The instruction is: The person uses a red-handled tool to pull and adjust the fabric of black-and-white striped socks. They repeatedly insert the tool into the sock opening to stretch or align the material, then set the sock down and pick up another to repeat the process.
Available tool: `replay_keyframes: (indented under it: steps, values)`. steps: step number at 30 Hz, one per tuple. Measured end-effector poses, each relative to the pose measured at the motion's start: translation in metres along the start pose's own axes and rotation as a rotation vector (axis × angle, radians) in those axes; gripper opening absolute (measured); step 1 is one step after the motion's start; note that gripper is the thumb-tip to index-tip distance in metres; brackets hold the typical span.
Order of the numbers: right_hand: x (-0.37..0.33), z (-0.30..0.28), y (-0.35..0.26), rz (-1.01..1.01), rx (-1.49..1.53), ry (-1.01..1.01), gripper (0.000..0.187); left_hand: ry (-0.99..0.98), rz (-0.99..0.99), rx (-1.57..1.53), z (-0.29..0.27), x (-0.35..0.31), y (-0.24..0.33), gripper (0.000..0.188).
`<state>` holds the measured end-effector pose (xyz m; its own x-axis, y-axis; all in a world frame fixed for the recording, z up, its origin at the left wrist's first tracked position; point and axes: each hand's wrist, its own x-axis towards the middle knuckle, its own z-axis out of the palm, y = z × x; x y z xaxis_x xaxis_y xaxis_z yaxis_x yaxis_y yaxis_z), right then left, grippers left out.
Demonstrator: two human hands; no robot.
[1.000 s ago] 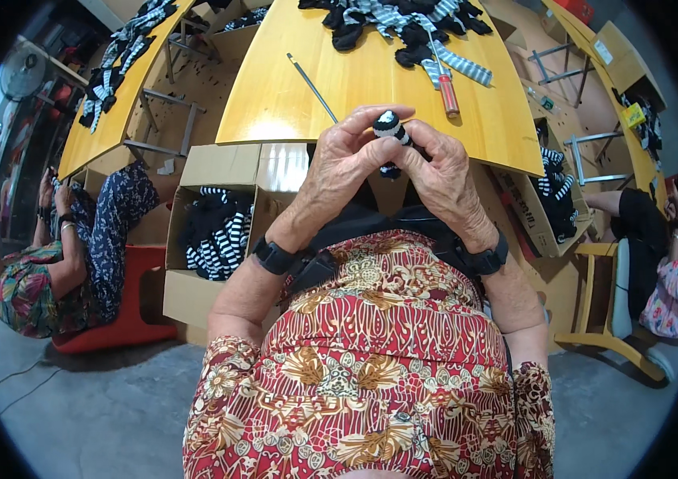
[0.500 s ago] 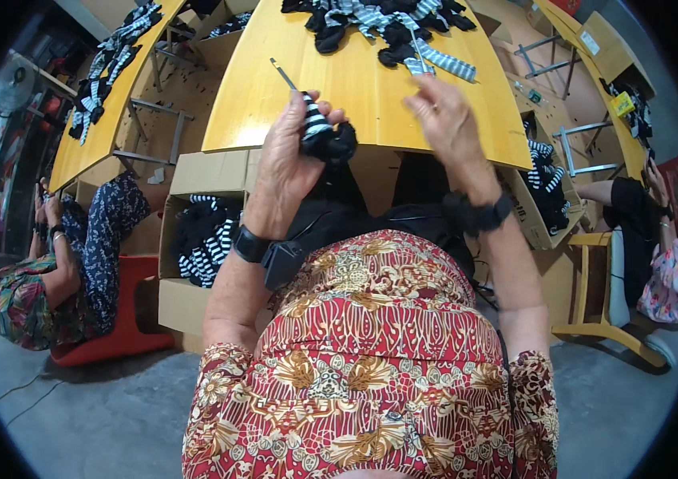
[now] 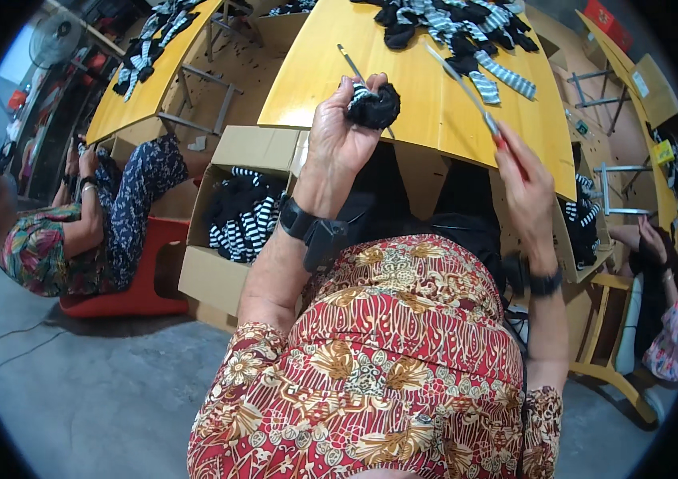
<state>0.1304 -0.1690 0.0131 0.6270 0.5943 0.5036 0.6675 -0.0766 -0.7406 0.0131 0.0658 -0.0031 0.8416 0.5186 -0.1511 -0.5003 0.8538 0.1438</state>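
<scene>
My left hand [image 3: 333,137] is closed around a bunched black sock [image 3: 376,108] with black-and-white stripes. A thin metal rod [image 3: 348,62] sticks out past its fingers toward the table; how it runs through the sock is hidden. Over the table's near edge, my right hand [image 3: 529,182] grips a long slim metal tool with a red handle [image 3: 467,89], its shaft pointing up and left. The tool's exact kind is unclear. Beyond it, a pile of black and grey-striped socks [image 3: 467,32] lies on the yellow table [image 3: 315,84].
An open carton [image 3: 255,148] of striped socks stands left of my lap, another carton [image 3: 566,243] on the right. At the left a person sits on a red chair [image 3: 127,291] beside another sock-covered table [image 3: 127,112]. A second person sits at the far right near a wooden chair [image 3: 606,319].
My right hand has drawn back from the sock pile, and the long red-handled tool now shows in it. The left hand has turned the sock over, black part up. The view has shifted.
</scene>
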Motion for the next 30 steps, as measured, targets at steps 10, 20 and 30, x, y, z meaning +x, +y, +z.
replay_keyframes:
  steps: [10,20,30]
  values:
    - [-0.051,-0.016,-0.038,-0.153,-0.056,-0.235,0.045,-0.023,0.048,0.064,0.014,0.0,-0.01,0.021]
    - [-0.051,-0.005,-0.044,-0.211,-0.251,-0.154,0.045,-0.063,0.085,0.181,0.014,0.004,-0.041,0.024]
    - [-0.036,0.012,-0.056,-0.328,-0.498,-0.019,0.05,-0.141,0.225,0.298,0.04,0.021,-0.077,0.028]
